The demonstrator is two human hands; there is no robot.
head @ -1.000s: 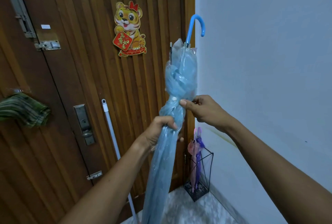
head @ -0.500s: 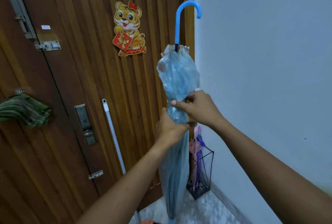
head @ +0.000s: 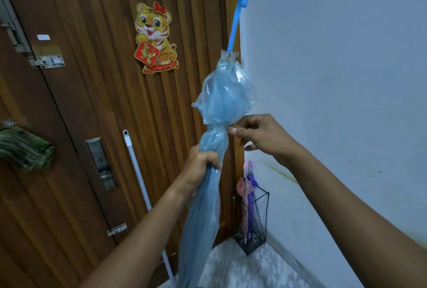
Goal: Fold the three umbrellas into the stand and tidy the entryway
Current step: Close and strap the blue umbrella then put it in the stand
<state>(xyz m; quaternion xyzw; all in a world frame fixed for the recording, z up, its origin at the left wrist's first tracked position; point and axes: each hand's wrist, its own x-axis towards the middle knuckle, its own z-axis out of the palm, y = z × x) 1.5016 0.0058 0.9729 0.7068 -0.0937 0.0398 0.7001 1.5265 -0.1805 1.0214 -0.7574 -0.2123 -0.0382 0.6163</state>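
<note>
Down by the wall, the stand (head: 253, 223) sits below the upright umbrella (head: 215, 139); left hand (head: 200, 165) grips it, right hand (head: 258, 135) pinches its strap.

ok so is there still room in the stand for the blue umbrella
Probably. The stand holds the pink umbrella and purple umbrella crowded at its door side; the wall side looks open. Bare floor lies in front.

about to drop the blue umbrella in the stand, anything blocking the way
Nothing visible blocks the path. The stand sits in the corner on open floor, past the blue umbrella. Inside, a pink umbrella and a purple umbrella fill its left side; the right side looks free.
</note>
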